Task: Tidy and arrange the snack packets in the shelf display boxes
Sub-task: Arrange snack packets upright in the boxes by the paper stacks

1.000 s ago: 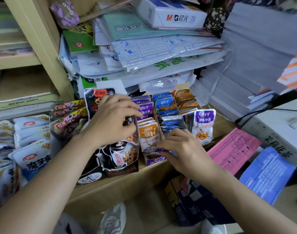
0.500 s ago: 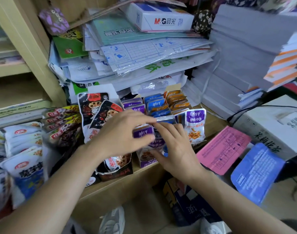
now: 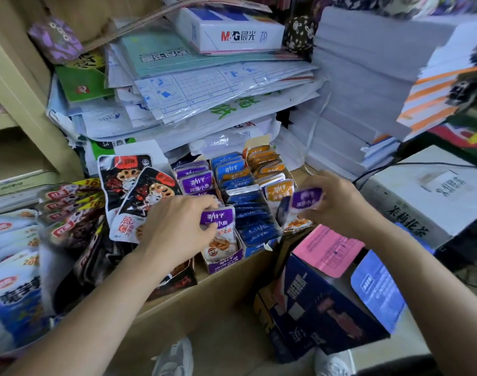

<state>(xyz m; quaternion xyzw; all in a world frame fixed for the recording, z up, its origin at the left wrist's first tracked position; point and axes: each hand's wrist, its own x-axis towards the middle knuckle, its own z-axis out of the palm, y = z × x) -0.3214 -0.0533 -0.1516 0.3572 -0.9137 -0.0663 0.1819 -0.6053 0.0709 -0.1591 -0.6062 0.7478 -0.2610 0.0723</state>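
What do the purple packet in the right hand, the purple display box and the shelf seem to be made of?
Packet: probably glossy plastic film; it bends in the grip and has a sealed edge. Box: seemingly thin printed cardboard; flat walls, bent corners. Shelf: matte beige board, perhaps laminate; solid wood is possible.

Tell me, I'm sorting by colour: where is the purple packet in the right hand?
Head view, right of centre: the right hand pinches the purple packet just right of the orange row, above the pink sheet on the blue carton.
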